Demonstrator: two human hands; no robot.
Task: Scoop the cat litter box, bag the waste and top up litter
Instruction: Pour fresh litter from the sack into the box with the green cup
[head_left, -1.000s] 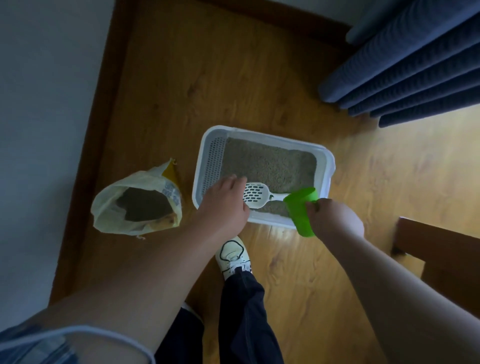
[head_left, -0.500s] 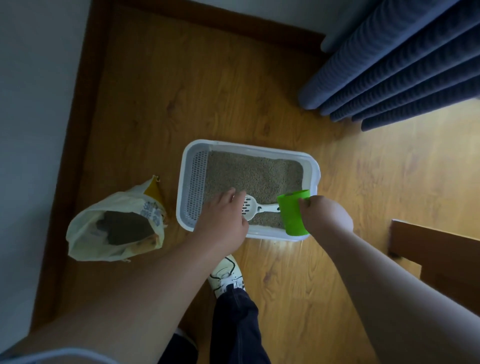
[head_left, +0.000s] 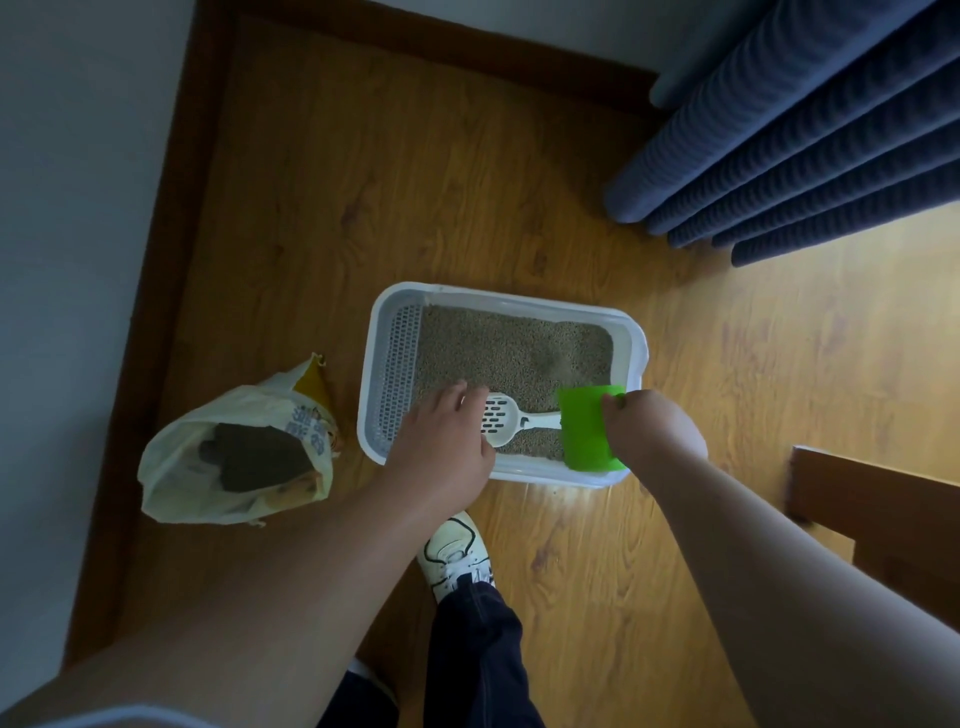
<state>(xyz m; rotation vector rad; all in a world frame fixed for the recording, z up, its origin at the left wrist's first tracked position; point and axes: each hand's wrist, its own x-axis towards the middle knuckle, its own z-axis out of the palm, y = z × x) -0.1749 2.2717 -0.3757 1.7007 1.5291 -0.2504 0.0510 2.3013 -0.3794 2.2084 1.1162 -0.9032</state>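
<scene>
Fingers (head_left: 457, 397) of the left hand (head_left: 441, 447) lie loosely together, curled down over the head end of the white slotted scoop (head_left: 501, 423); whether they actually grip it, cannot tell, the palm hides the contact. Right hand (head_left: 652, 434) has its fingers closed around the rim side of a green cup (head_left: 587, 434), held tilted over the near right corner of the litter box (head_left: 636, 353). Scoop handle runs right and disappears behind the cup. Litter box is white, centre of the frame, on the wood floor (head_left: 363, 182); grey litter (head_left: 514, 348) fills it, perforated panel along its left wall. Left of the box, lower left of frame, a pale open bag (head_left: 171, 467) sits on the floor with dark contents, apart from the box. White sneaker (head_left: 457, 551) just below the box's near edge. Blue curtain (head_left: 805, 130) upper right, wooden furniture edge (head_left: 872, 499) far right.
</scene>
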